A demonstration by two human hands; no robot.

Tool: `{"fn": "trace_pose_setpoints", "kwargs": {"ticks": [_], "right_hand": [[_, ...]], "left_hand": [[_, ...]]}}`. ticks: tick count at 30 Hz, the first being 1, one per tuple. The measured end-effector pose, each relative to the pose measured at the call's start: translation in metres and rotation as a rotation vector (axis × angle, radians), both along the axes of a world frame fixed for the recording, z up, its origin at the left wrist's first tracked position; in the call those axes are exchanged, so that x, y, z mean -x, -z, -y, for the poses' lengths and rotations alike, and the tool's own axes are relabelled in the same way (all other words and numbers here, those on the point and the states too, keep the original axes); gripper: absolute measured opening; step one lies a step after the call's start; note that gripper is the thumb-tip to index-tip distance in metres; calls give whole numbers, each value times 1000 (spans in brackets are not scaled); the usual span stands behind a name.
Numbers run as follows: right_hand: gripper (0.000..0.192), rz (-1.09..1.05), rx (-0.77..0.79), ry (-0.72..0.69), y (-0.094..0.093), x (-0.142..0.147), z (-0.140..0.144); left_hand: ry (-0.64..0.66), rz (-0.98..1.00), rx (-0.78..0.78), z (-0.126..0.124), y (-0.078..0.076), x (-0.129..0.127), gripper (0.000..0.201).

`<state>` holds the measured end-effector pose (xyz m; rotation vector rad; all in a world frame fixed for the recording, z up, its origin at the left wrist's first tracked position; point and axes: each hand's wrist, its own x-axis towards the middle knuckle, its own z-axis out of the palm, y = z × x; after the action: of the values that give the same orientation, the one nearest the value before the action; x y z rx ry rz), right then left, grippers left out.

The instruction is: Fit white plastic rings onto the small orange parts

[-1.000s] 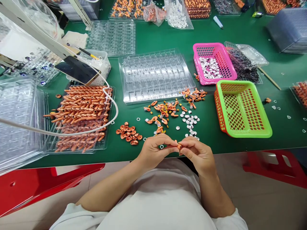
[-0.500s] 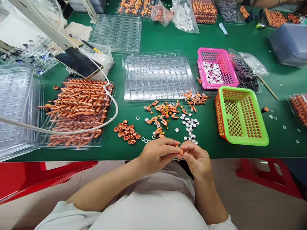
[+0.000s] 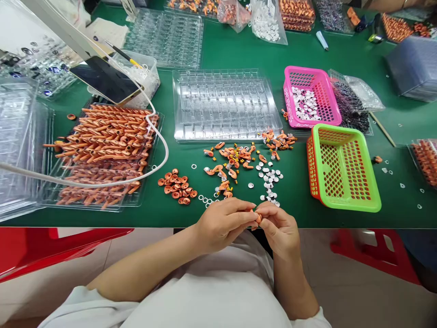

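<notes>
Orange part (image 3: 257,217) pinched between both hands, green table (image 3: 293,209), red stool (image 3: 375,250)

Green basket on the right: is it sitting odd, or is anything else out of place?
Yes: the green basket sits tilted, its left side raised and showing its orange side. Stray white rings lie scattered right of it. Both hands, left hand and right hand, pinch a small orange part.

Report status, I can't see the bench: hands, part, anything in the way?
Left hand and right hand both pinching one small orange part at the table edge. Loose orange pieces and white discs just beyond.
</notes>
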<state>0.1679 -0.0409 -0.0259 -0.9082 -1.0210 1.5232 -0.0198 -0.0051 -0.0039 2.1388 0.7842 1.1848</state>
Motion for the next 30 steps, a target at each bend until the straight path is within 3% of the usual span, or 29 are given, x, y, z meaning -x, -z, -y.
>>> {"fn": "trace_pose_setpoints", "kwargs": {"ticks": [30], "right_hand": [[26, 64, -28, -40, -6, -5, -3]], "left_hand": [[17, -109, -56, 2, 4, 10, 24]]}}
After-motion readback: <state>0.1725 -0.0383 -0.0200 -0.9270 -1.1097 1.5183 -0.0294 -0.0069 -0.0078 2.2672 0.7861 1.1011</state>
